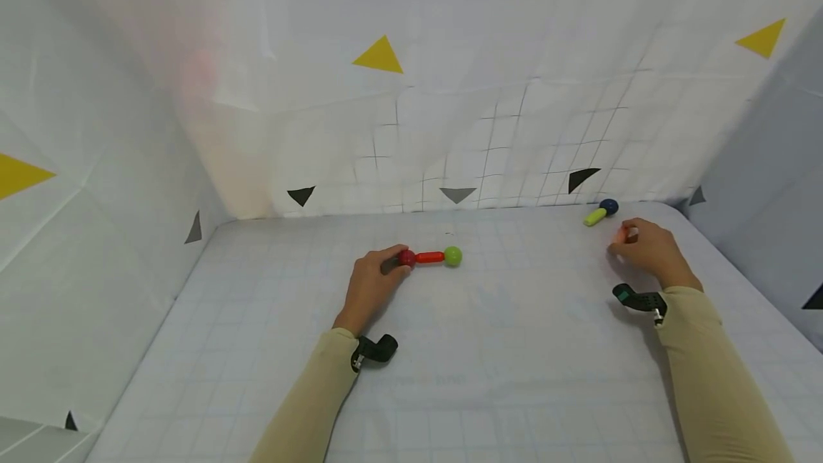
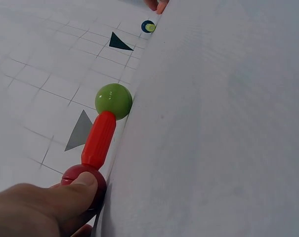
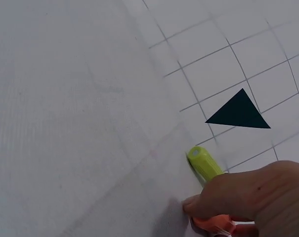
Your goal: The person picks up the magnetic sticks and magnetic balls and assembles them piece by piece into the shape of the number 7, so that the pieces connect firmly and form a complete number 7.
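On the white table lies a red rod [image 1: 430,257] with a green ball [image 1: 453,256] at one end and a dark red ball [image 1: 406,258] at the other. My left hand [image 1: 374,284] pinches the dark red ball between thumb and fingers; the left wrist view shows the thumb on top of this ball [image 2: 92,185]. Over at the right, my right hand [image 1: 652,252] grips an orange piece [image 3: 216,223], mostly hidden by the fingers. Just beyond that hand lies a yellow-green rod [image 1: 594,217] joined to a dark blue ball [image 1: 608,206].
A white sheet wall [image 1: 450,141] with grid lines stands along the table's back edge, bearing black, grey and yellow triangles. Side walls rise at left [image 1: 83,249] and right [image 1: 765,184]. Each wrist carries a dark camera mount [image 1: 379,350].
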Action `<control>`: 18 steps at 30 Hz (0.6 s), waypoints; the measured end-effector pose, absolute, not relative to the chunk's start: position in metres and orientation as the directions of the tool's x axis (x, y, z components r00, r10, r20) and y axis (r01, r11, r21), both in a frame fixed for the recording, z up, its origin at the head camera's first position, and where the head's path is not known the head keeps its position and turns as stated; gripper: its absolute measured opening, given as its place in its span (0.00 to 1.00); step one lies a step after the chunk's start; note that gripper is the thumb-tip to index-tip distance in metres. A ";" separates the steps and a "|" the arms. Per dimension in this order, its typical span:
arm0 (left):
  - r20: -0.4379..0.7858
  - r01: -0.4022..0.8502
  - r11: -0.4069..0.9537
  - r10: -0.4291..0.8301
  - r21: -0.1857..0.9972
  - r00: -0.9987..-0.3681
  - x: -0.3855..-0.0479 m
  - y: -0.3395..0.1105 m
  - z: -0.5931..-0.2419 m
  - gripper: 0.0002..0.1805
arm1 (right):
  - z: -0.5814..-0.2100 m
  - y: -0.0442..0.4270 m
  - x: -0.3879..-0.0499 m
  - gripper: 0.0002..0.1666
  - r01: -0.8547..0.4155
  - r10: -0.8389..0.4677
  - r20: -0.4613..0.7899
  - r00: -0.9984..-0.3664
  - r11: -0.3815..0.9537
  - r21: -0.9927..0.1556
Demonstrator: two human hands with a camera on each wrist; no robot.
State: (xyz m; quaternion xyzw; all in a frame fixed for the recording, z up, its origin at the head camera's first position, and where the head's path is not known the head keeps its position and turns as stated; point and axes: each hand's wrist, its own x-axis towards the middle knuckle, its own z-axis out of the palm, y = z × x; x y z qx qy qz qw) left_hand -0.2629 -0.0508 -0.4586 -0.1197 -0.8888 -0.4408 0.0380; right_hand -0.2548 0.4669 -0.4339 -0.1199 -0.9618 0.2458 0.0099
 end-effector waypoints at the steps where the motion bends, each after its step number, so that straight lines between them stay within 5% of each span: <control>1: 0.173 0.246 0.583 0.178 0.774 -0.969 -0.263 -0.051 -0.458 0.24 | -0.434 0.467 -0.255 0.42 0.232 0.237 -0.050 -0.970 0.847 -0.478; 18: 0.232 0.311 0.552 0.209 0.774 -0.950 -0.264 -0.052 -0.459 0.24 | -0.431 0.466 -0.252 0.59 0.240 0.237 -0.068 -0.969 0.843 -0.481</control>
